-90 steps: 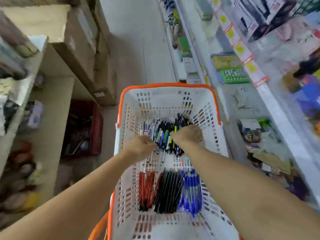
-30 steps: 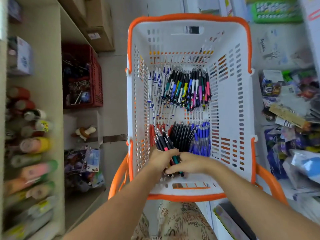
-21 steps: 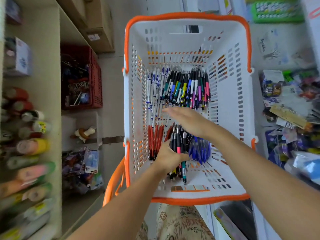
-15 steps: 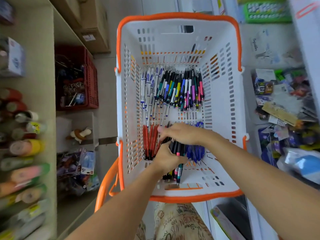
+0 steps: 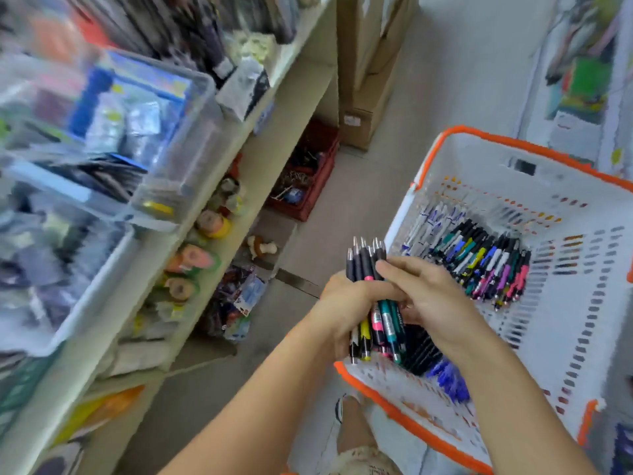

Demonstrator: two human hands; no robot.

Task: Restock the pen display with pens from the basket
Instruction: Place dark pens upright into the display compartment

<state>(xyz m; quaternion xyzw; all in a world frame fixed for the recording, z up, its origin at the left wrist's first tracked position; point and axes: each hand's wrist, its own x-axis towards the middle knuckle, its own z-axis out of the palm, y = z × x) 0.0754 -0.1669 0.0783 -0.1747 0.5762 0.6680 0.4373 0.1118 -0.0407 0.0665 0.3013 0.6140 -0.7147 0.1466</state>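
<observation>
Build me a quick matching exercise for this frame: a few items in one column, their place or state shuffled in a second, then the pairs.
Items:
1. bundle of pens
2. blue pens
3. red crate
4. cardboard boxes

Places:
A. on the floor beneath the shelf
B. stacked at the shelf's far end
C. gripped in the left hand
D. lying in the basket, near corner

Pairs: 1-C, 2-D, 3-A, 4-B

Bare arms, patterned shorts

Both arms are bare all the way up, with no sleeves showing. The left hand [image 5: 346, 303] and right hand [image 5: 431, 299] wear nothing. Low down sits pale cloth with dark scribbly letters [image 5: 363, 457], like shorts.
</observation>
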